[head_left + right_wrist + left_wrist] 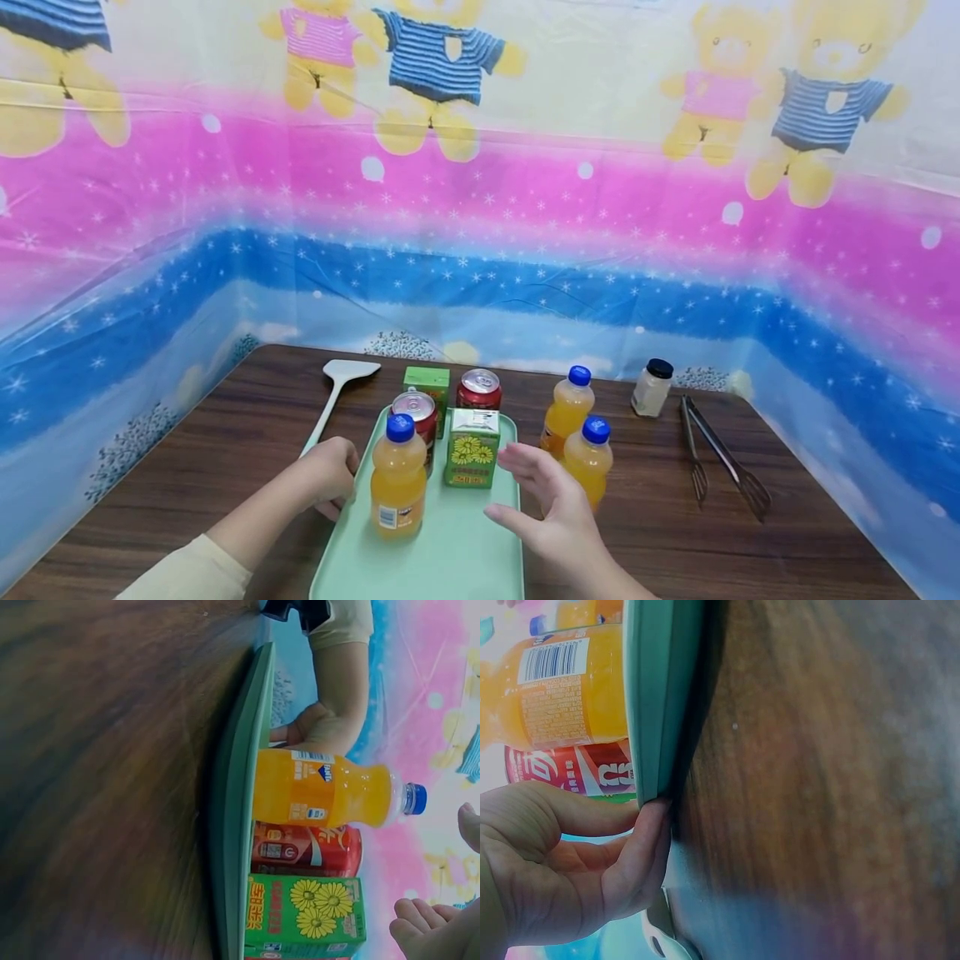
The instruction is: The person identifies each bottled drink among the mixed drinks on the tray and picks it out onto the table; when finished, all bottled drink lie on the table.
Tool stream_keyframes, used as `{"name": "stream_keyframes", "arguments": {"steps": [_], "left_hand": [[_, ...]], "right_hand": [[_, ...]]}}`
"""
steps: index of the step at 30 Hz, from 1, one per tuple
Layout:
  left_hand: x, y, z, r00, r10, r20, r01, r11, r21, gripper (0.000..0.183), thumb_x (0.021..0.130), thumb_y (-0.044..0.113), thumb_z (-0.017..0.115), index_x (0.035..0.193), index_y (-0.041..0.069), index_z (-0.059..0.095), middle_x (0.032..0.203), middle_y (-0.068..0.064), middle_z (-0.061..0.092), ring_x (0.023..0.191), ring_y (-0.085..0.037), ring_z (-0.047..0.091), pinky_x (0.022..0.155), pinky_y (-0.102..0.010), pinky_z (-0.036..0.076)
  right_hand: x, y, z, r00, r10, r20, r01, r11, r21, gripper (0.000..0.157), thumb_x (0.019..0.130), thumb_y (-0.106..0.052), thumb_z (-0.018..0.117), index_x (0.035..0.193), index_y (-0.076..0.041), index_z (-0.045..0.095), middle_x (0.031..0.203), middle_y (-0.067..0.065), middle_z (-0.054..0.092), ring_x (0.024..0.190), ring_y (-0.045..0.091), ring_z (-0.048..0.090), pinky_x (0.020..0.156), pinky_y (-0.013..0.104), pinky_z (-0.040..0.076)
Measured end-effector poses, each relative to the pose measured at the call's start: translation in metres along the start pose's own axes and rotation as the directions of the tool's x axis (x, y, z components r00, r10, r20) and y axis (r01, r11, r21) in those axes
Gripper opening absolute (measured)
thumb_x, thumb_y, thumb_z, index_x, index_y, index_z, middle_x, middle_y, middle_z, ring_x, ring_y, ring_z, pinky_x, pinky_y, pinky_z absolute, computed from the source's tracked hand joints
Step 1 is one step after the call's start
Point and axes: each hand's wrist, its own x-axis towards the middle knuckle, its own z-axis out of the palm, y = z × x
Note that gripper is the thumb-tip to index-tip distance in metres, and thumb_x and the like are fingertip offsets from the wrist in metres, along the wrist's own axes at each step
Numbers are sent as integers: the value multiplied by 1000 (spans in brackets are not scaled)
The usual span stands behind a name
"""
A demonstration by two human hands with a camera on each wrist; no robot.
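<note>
My left hand point(330, 475) pinches the left rim of a pale green tray point(450, 567); in the left wrist view, the thumb and fingers point(646, 840) close on its edge. Several drinks stand on the tray. Nearest is an orange soda bottle point(397, 492) with a blue cap, and a red cola can point(417, 407) is just behind it. To their right stands a green drink carton point(472, 458) with yellow flowers. My right hand point(555, 508) is held beside this carton with fingers extended and thumb apart, holding nothing; the right wrist view shows the hand point(439, 930) clear of the carton.
Another green carton point(427, 379) and red can point(480, 387) stand farther back. Two orange soda bottles point(567, 408) are right of the tray. Beyond them are a black-lidded jar point(652, 392) and tongs point(723, 454). A pale spatula point(337, 392) lies on the left.
</note>
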Motion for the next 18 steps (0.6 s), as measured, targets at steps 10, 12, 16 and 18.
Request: {"name": "stream_keyframes", "arguments": {"steps": [10,12,16,18], "left_hand": [[1,0,1,1000,6,8,-6,1000,-7,24,74,-15,65,88,-5,50,78,-15,52,61,-23,61,50,-36,56],[1,0,1,1000,13,8,-12,1000,-13,24,74,-16,65,88,-5,50,78,-15,52,60,-23,61,50,-37,56],[0,0,1,1000,20,6,-19,1000,-22,23,74,-17,64,86,-5,49,77,-16,52,60,-23,61,50,-37,56],[1,-1,1,1000,12,7,-12,1000,-19,23,74,-17,64,87,-5,49,78,-16,52,60,-23,62,50,-37,56]], "right_hand": [[8,-1,14,997,-15,70,12,999,49,59,80,-16,75,129,-1,47,127,16,53,119,25,51,102,36,39],[10,-1,17,997,-20,78,15,998,61,60,79,-16,76,129,0,47,128,16,53,119,26,51,102,35,39],[13,-1,23,997,-7,82,3,999,47,61,78,-19,77,129,-2,48,128,14,54,118,22,52,101,33,40],[16,-1,27,996,4,89,-9,999,46,61,78,-20,77,129,-3,49,127,12,55,117,20,52,101,32,41]]}}
